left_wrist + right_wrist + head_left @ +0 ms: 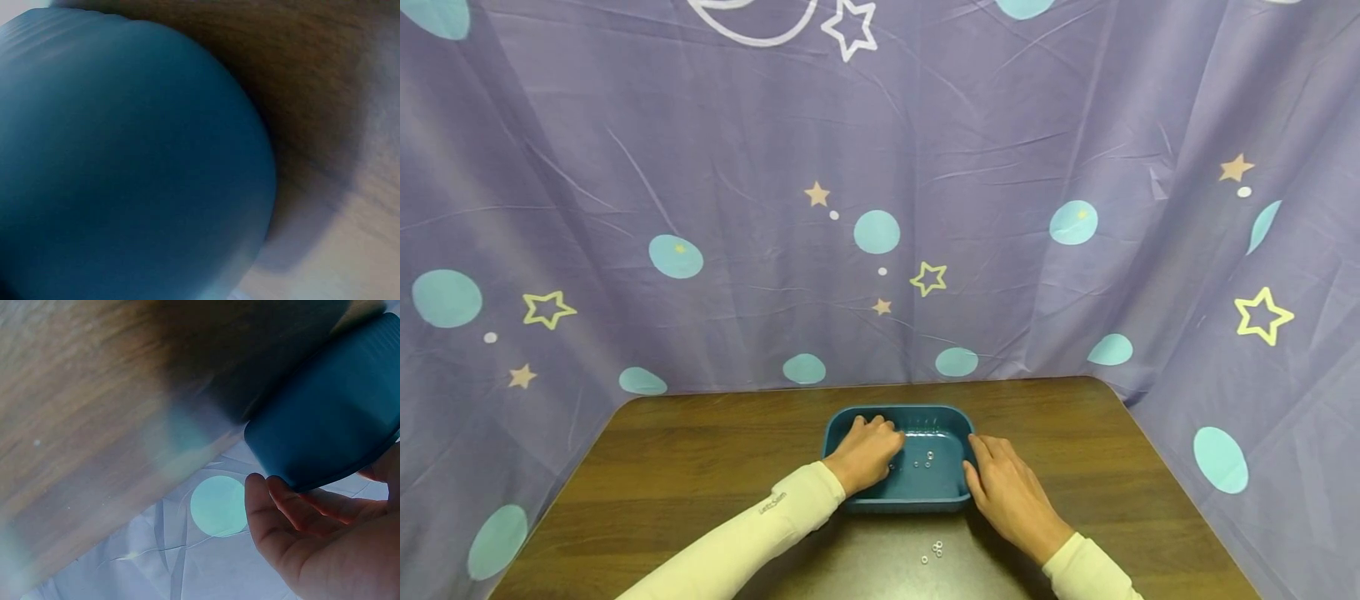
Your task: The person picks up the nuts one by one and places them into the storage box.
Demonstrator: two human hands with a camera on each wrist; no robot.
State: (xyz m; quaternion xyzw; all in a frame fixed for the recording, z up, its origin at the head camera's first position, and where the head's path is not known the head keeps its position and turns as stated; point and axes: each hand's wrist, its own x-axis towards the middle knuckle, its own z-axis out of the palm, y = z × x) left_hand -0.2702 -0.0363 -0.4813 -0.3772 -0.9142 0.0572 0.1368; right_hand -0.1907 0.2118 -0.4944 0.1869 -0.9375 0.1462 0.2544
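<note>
A teal rectangular bin (917,488) with rounded corners stands on the wooden table. Over its left side reaches my left hand (867,452), fingers bent down inside; what they may pinch is hidden, so I cannot tell. Several small silvery nuts (930,456) lie on the bin's floor beside that hand. At the right wall, my right hand (1006,487) grips the rim between thumb and fingers. The right wrist view shows the right hand's fingers (290,509) along the bin's edge. The bin's outer wall (137,150) fills much of the left wrist view.
More small nuts (937,548) lie on the table (715,450) in front of the bin. A purple curtain (760,133) with stars and blue dots hangs behind the table and along both sides.
</note>
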